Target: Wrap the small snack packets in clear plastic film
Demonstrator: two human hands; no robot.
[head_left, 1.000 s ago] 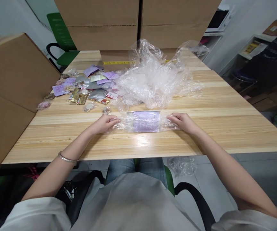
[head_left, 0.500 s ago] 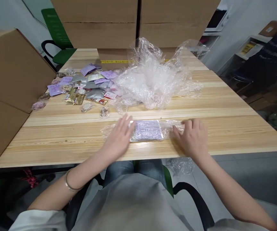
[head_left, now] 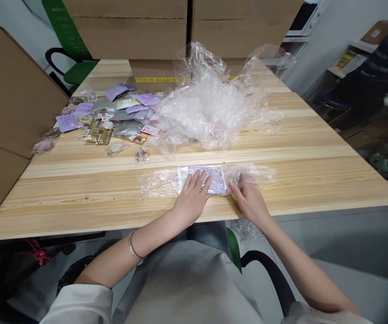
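My left hand (head_left: 192, 200) lies flat, fingers extended, on the purple packet (head_left: 217, 176) just below the frame's centre; my right hand (head_left: 252, 202) touches its plastic wrap (head_left: 259, 172), though I can't tell whether it's gripping.

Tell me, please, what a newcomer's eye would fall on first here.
Probably the big heap of crumpled clear film, before the tall cardboard boxes. Left of it lies a jumble of purple, silver and gold packets. Nearer, the left hand lies over a film-wrapped purple packet.
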